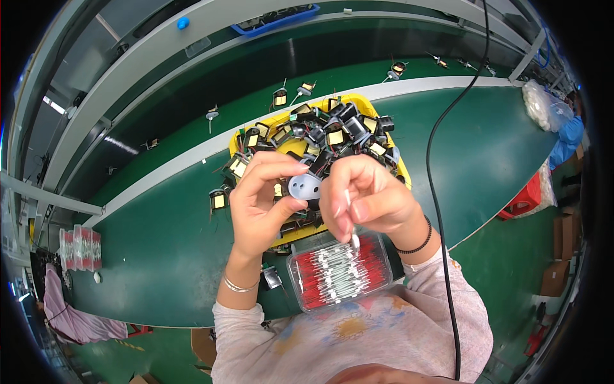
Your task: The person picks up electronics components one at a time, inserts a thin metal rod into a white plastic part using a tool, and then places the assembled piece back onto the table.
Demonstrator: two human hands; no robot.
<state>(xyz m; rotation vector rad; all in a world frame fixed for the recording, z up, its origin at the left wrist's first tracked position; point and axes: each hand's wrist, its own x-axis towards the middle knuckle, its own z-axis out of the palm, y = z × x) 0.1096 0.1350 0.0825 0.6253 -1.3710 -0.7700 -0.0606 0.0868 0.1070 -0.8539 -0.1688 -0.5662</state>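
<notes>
My left hand (261, 200) pinches a round pale-grey plastic part (304, 187) with several small holes in its face, thumb below and fingers above. Close beside it, my right hand (371, 197) has its thumb and fingers closed on a thin white rod (355, 238), whose pale thicker end points down. Both hands hover over a yellow bin (404, 174) heaped with small black units carrying wires and yellow patches. Below them, near my body, a clear plastic box (387, 276) holds many slim red-and-white rods.
One loose unit (219, 200) lies left of the bin, another (272, 277) left of the clear box. Beyond a pale rail, a green belt (246, 102) carries several units. A black cable (435, 160) hangs down at right. Stacked clear boxes (80, 248) stand far left.
</notes>
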